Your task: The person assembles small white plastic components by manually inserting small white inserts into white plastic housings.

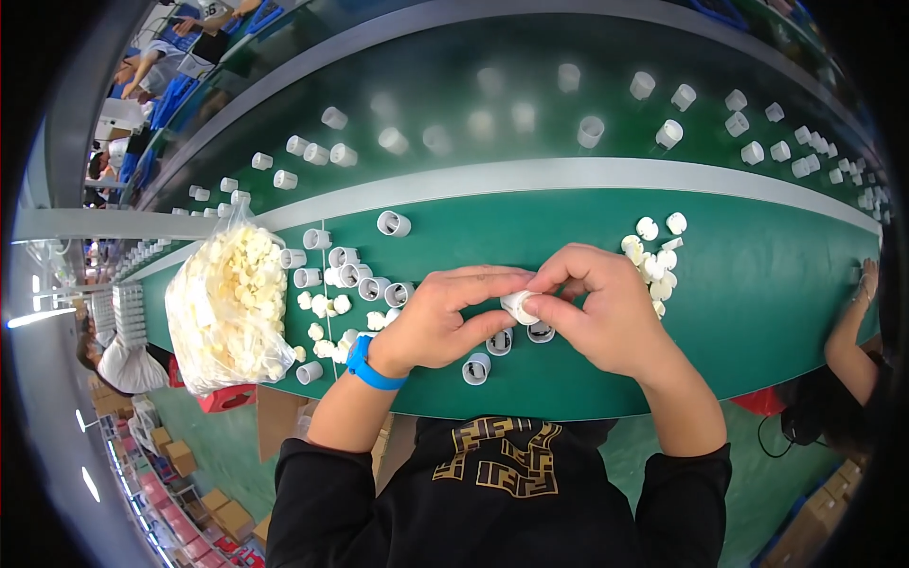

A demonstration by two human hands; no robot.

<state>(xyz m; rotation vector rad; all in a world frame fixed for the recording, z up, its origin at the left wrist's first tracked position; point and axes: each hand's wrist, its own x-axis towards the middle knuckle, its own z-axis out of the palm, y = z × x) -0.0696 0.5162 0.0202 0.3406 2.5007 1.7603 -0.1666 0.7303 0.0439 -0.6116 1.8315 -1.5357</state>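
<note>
At a green table [757, 293], got one small white piece [516, 307] pinched in both left hand [450, 317] and right hand [601, 308], near side, pretty much middle. Also got a stuffed clear bag [222, 312] left, loose white caps [653, 269] far right of it.

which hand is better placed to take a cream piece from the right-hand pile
Probably the right hand: it is closer to the cream pieces, while the left hand is farther away. Both appear to hold a white piece, so neither looks free.
</note>
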